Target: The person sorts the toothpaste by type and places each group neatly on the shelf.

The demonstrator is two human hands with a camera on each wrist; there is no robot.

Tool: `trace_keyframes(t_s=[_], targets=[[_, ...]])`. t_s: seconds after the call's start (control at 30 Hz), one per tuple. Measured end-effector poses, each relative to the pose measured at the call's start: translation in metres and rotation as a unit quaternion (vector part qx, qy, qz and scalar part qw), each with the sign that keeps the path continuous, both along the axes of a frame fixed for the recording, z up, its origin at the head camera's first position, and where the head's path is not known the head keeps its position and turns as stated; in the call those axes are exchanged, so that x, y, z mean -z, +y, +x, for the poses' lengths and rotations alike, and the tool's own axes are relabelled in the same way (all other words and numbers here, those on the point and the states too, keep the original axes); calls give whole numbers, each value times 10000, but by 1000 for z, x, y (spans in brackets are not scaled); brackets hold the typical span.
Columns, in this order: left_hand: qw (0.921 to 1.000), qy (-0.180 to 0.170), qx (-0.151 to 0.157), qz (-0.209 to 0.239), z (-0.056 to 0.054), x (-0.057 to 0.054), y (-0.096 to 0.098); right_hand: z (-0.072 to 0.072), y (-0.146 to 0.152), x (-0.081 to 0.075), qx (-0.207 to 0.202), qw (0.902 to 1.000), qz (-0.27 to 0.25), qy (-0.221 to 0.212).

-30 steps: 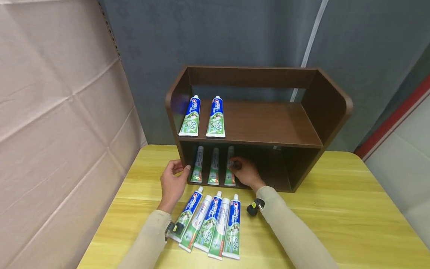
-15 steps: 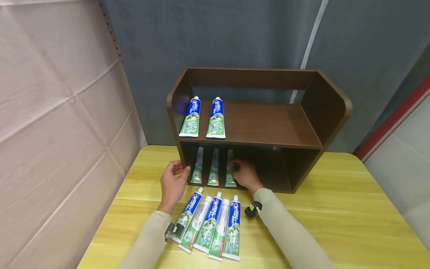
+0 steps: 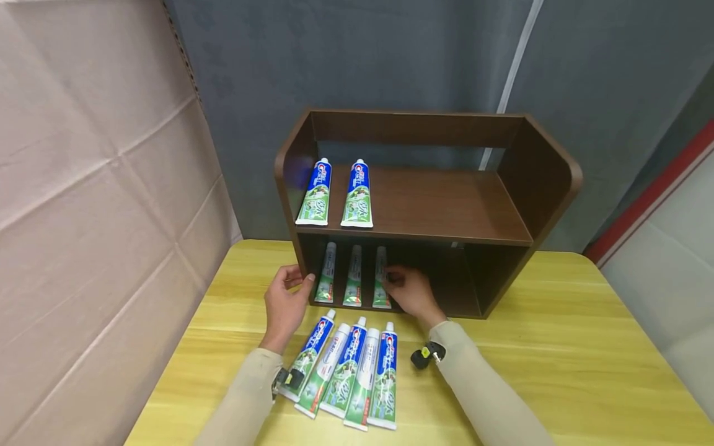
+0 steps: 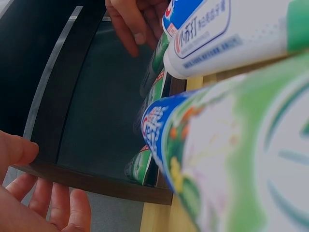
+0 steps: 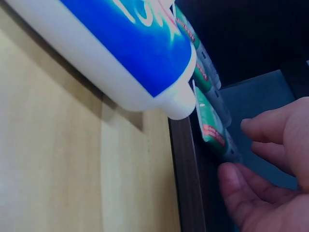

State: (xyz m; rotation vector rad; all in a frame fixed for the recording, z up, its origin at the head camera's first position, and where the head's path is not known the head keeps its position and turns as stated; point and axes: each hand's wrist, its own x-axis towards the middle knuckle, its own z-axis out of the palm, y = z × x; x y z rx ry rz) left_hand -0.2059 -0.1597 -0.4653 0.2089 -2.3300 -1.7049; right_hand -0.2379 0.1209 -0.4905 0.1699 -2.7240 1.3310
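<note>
Clamps left grip (image 3: 286, 305) on shelf (image 3: 446, 203) at eight o'clock, likely steadying it, with right grip (image 3: 413, 291) apart just beside third lower tube (image 3: 381, 292).

Grip (image 5: 277, 193) beside nearest green tube (image 5: 211, 122)

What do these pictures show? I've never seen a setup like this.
There's no machine here: a person works bare-handed. The big picture comes from a head camera; the two closer ones come from wrist cameras. Five toothpaste tubes lie on the table before a brown shelf unit holding two upper tubes and three lower tubes. The left hand holds the unit's left side; the right hand is beside the rightmost lower tube, seemingly not gripping it.
</note>
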Motion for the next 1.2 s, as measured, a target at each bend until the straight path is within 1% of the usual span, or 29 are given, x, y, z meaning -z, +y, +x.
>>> trace_keyframes(t_s=[0.1, 0.27, 0.5, 0.7, 0.83, 0.97, 1.2], targets=[[10000, -17, 9, 15, 0, -1, -1, 5, 2, -1, -15, 10000, -77, -34], [10000, 59, 26, 13, 0, -1, -2, 15, 2, -6, 35, 9997, -201, -131], [10000, 77, 57, -28, 0, -1, -2, 31, 1, -11, 51, 9994, -190, -285], [9999, 88, 44, -44, -1, -2, -1, 44, 2, -9, 42, 9991, -206, -369], [10000, 73, 53, -26, 0, -3, -1, 53, 3, -9, -21, 9978, -410, -527], [9999, 50, 85, -28, 0, -3, 0, 62, 4, -8, -76, 9965, -478, -681], [10000, 33, 66, -55, 0, 0, 0, 76, 8, -4, -145, 9951, -367, -908]])
